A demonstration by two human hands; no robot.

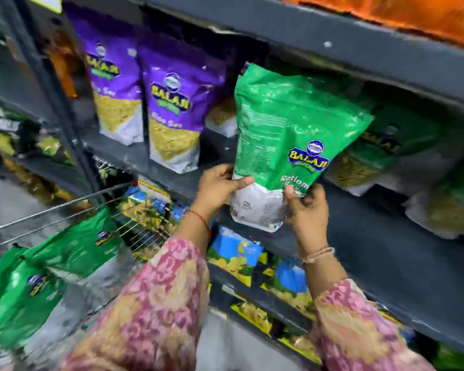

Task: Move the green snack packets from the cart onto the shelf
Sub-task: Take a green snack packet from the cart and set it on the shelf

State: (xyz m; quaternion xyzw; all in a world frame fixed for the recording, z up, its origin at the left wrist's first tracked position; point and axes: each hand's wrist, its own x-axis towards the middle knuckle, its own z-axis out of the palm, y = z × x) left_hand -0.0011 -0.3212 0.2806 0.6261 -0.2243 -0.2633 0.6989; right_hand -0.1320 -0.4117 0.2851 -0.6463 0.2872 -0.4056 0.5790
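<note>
Patterned pink-and-gold fabric sleeves [156, 303]: seen at 6 o'clock, one on each forearm.

Wire-mesh metal cart [65, 210]: placed at 8 o'clock. Two glossy green plastic snack packets [19, 295] are lying in it, one overlapping the other.

Left hand [220, 186]: closed on the lower left edge of a glossy green-and-white plastic snack packet [287, 135], thumb laid across its white base.

Right hand [307, 210]: closed on the lower right corner of the same packet, fingers pressed to its face.

Held packet: kept upright, tilted slightly, at the centre, in front of the dark grey metal shelf [359, 236] edge; contact with the shelf board cannot be told.

Purple-and-yellow plastic snack packets [172, 111]: stood upright on the shelf at 10 o'clock.

Further green packets [402, 145]: stocked on the shelf at 3 o'clock, blurred.
</note>
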